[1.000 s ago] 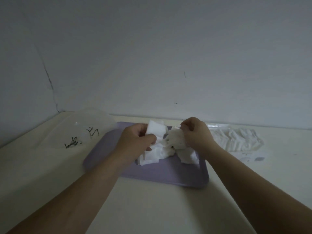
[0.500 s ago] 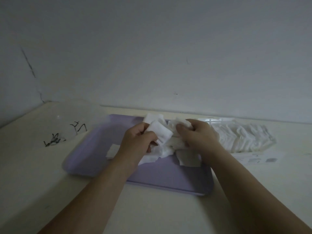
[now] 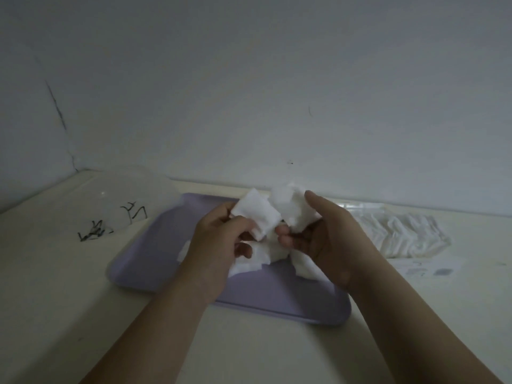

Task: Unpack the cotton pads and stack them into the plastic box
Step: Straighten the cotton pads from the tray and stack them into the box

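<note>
just above the middle of the purple tray (image 3: 277,297), both hands hold cotton pads. the left hand (image 3: 219,245) pinches a square white pad (image 3: 256,217) between its thumb and curled fingers, and the pad tilts toward the right hand (image 3: 327,236). the right hand grips a small stack of pads (image 3: 293,209), with the thumb on top and the fingertips curled underneath. the pad and the stack touch or nearly touch. beneath the hands, loose pads (image 3: 255,261) lie jumbled on the tray.

the tray sits on the cream table (image 3: 83,300), toward its far edge by the wall (image 3: 277,92). right of the tray, near that far edge, lies a packet of white pads (image 3: 399,236). something clear and glossy (image 3: 360,207) sits just behind it; whether that is the plastic box i cannot tell. a printed paper slip (image 3: 426,268) lies on the near side of the packet. near the far left corner sits a clear plastic item with black marks (image 3: 124,200).
</note>
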Demonstrator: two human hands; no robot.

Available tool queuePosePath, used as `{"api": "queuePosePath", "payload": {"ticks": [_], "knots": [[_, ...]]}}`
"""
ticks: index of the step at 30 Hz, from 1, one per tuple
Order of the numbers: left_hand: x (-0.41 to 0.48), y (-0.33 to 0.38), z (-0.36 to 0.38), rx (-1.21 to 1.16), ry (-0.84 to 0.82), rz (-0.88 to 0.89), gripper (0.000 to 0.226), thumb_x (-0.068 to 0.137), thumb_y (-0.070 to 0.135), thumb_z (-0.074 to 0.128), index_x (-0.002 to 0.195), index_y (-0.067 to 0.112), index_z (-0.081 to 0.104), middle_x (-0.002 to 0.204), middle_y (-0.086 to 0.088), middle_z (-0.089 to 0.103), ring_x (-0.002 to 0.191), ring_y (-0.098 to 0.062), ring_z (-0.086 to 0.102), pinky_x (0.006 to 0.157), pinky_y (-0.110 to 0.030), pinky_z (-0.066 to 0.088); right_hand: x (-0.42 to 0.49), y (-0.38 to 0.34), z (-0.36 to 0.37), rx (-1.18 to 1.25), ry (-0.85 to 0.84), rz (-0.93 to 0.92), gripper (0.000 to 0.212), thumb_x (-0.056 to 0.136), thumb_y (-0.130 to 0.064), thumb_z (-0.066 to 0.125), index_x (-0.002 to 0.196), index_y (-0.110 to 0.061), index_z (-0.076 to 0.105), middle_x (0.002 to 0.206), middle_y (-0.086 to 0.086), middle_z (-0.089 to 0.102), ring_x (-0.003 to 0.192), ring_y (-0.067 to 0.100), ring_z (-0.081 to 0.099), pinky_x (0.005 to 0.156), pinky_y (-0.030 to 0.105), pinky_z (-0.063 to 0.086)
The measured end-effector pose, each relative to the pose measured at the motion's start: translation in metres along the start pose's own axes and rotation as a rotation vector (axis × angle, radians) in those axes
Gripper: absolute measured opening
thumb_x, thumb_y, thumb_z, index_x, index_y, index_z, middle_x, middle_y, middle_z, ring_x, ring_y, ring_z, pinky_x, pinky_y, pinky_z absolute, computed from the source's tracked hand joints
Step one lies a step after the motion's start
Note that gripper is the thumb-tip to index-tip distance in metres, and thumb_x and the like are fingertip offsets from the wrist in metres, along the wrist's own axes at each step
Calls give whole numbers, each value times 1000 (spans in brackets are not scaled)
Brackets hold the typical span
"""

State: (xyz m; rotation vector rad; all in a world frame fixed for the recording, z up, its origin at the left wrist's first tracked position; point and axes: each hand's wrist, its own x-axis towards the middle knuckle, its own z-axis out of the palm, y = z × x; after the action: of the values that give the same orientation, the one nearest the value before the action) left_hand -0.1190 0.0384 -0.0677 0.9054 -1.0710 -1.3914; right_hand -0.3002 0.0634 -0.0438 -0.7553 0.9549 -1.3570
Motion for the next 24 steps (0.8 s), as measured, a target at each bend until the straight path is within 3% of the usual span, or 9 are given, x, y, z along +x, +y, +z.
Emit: {"api": "queuePosePath", "payload": {"ticks": [3,7,9,11,14,19,24], "knots": [[-6,2,4,34,-33,15,21,70,8,66,86,15,77,80,-13,68,68,-23,52,49,-28,33,-3,4,1,-48,-115,41,43,92,-38,71,118,-4,76,95,16,74,72,24,69,68,32,65],[-4,1,1,56,-14,8,26,83,-2,58,74,18,72,60,-12,49,52,-21,38,43,-24,25,0,14,-1,-66,-70,-35,28,96,-14,73,117,5,71,91,19,72,70,27,68,66,34,64],[-4,2,2,6,-24,-1,19,76,-1,61,79,13,74,65,-16,57,57,-24,49,44,-26,37,1,15,-2,-60,13,-74,15,99,-7,69,109,3,71,88,19,72,69,30,71,65,37,66],[-4,2,4,-81,-72,-9,19,71,3,64,88,5,73,79,-21,65,68,-26,62,57,-30,55,2,15,-3,-99,64,-117,12,100,-6,67,109,3,70,89,19,73,73,33,74,70,41,67],[-2,1,6,-141,-91,-21,13,89,3,69,101,-2,68,89,-24,69,68,-26,66,64,-32,59,1,14,-4,-118,57,-147,18,103,-9,64,113,5,70,92,21,76,77,35,76,74,42,67],[3,0,-1,-1,27,-51,15,104,16,58,108,6,69,92,-14,76,65,-22,69,49,-30,47,1,13,-2,-82,86,-116,21,106,-13,61,116,5,67,97,25,79,78,37,77,71,42,68],[3,2,-7,101,-158,25,13,100,12,62,100,14,75,83,-12,66,65,-14,56,47,-24,33,-2,11,-2,-145,95,-111,18,102,-10,63,106,7,69,85,24,73,66,35,70,59,40,63]]}}
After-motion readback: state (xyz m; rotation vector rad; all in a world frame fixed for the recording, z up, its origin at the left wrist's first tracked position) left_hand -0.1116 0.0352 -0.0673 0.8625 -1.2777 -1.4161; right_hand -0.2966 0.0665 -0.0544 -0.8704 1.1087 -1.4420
